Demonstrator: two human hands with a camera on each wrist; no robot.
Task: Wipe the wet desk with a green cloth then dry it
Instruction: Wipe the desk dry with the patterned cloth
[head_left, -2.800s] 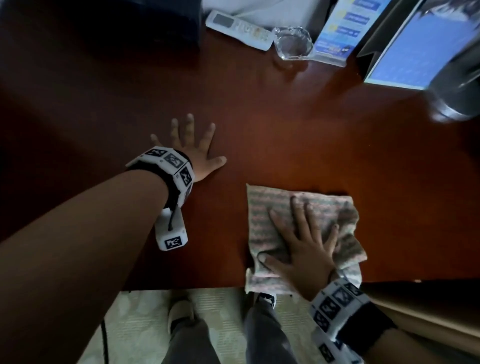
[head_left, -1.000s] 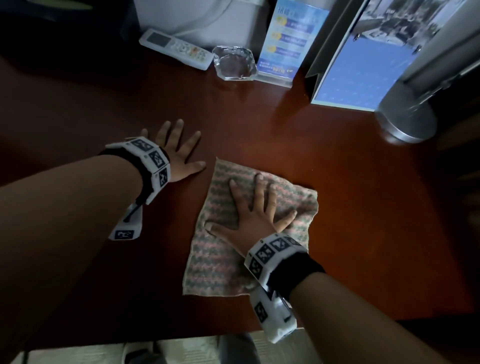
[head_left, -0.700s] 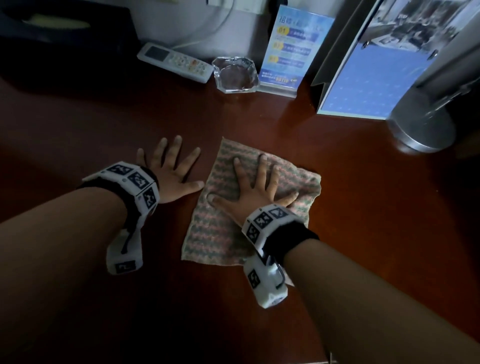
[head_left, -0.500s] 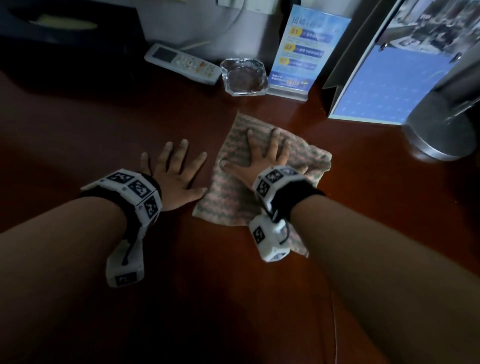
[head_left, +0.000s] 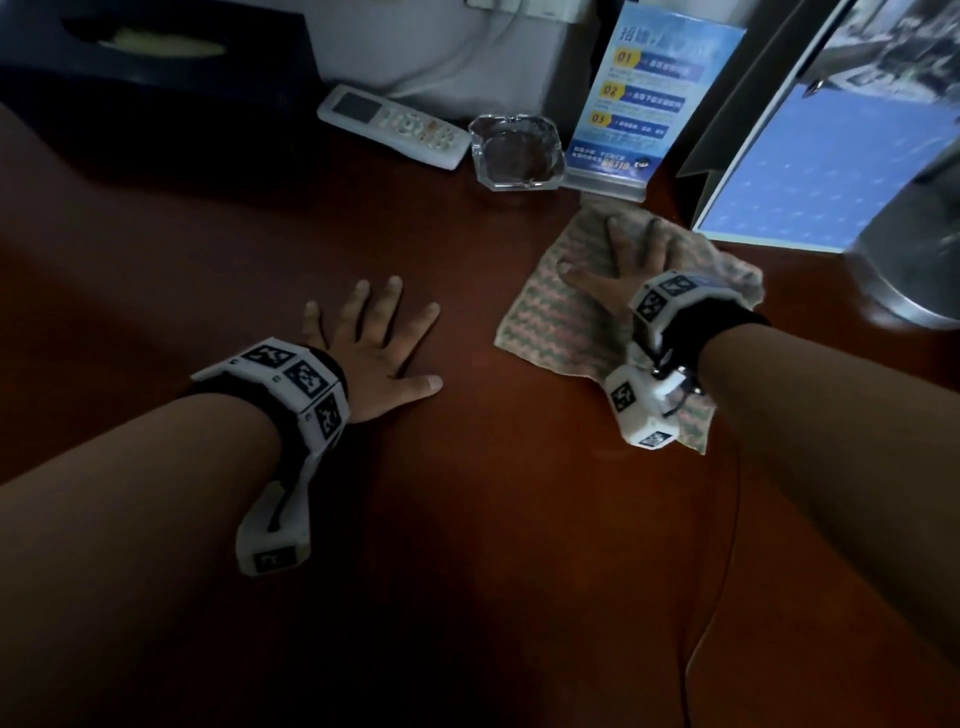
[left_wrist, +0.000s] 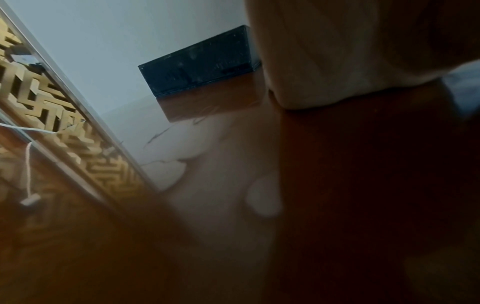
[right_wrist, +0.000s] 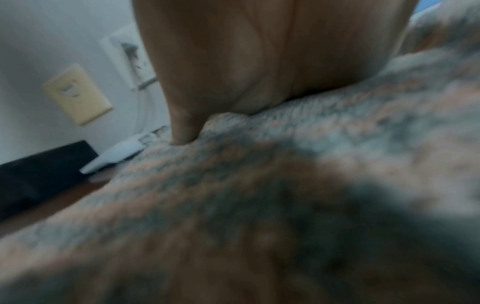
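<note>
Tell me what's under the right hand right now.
The right hand presses flat on the striped cloth, which lies on the dark wooden desk. Whether the desk beneath the cloth is wet is hidden.

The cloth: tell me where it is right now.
In the head view the cloth lies flat on the desk at right, under the right hand, just before the acrylic sign stand.

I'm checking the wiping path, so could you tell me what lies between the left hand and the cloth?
Only bare desk: the head view shows nothing between the left hand and the cloth.
</note>
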